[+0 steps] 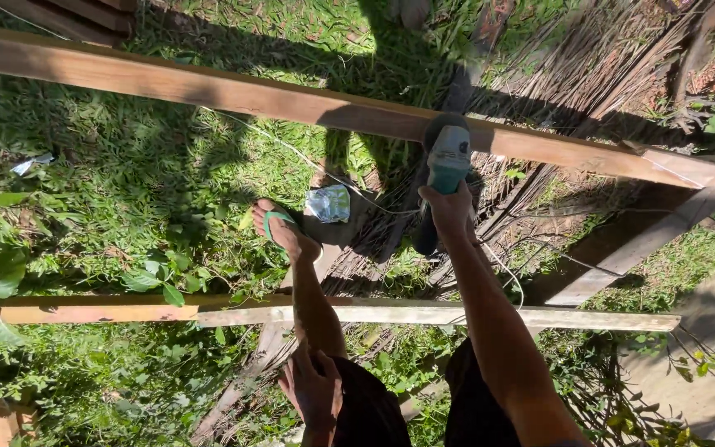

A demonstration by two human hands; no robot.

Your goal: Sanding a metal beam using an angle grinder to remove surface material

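An angle grinder (pixel 447 159) is being held in a closed grip by the right hand (pixel 448 211), wrapped around its rear handle, with the disc end being pressed at 12 o'clock against the long wooden plank (pixel 233 93). The left hand (pixel 312 389) is being rested on the thigh, fingers loosely spread, holding nothing. With only one hand on it, the grinder could get kicked back. The cord (pixel 291 153) seems to be trailing near the flip-flop foot (pixel 279 228), so snagging is possible.
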